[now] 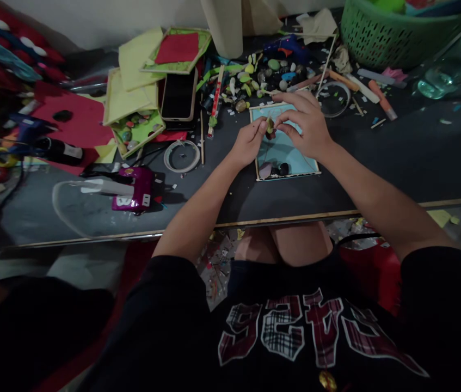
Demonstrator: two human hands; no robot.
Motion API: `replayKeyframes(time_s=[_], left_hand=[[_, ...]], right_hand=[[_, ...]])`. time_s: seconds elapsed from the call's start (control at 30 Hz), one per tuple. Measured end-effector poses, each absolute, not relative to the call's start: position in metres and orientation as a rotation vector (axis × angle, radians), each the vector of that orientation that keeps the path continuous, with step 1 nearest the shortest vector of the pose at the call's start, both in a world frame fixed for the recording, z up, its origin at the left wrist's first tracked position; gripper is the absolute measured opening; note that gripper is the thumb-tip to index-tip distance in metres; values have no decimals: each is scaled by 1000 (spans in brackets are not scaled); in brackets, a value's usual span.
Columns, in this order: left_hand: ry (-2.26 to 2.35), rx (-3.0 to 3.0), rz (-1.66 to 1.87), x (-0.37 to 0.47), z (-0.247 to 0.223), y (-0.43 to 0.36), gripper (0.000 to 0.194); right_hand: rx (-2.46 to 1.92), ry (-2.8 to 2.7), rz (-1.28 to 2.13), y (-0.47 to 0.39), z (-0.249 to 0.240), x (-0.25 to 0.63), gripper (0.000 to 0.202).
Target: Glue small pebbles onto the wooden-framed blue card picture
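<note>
A small olive-green piece (270, 126), perhaps a pebble, is pinched between the thumb and fingers of my left hand (250, 142). Its underside looks dark reddish. Close against it from the right, my right hand (308, 124) has its thumb and index finger drawn together, the other fingers raised and bent; what lies between those tips is too small to make out. Both hands are over a light-blue panel (285, 155) edged with thin sticks. Along the panel's near edge lie a pale lilac stone (265, 171) and black stones (283, 168).
Painted pebbles (273, 65) and a blue glue gun (289, 48) are behind my hands. A green basket (377, 41) and a bottle (446, 73) stand right. Leftward are tape (182, 156), a phone (178, 95), yellow panels (132, 98) and a purple power adapter (134, 188).
</note>
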State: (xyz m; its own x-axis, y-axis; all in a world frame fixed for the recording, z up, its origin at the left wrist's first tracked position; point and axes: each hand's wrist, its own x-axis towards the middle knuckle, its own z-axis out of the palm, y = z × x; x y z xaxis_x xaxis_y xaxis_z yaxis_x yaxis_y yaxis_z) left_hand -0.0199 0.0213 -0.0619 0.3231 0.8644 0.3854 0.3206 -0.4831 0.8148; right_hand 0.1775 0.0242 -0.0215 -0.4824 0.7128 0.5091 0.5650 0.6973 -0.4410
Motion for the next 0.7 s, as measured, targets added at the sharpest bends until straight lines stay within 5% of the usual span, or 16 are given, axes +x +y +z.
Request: replayKeyframes(time_s=[0.7], left_hand=[[1022,2070,1032,-22,-61,22,68]], right_hand=[[-1021,-2217,103,18,-21,177,24]])
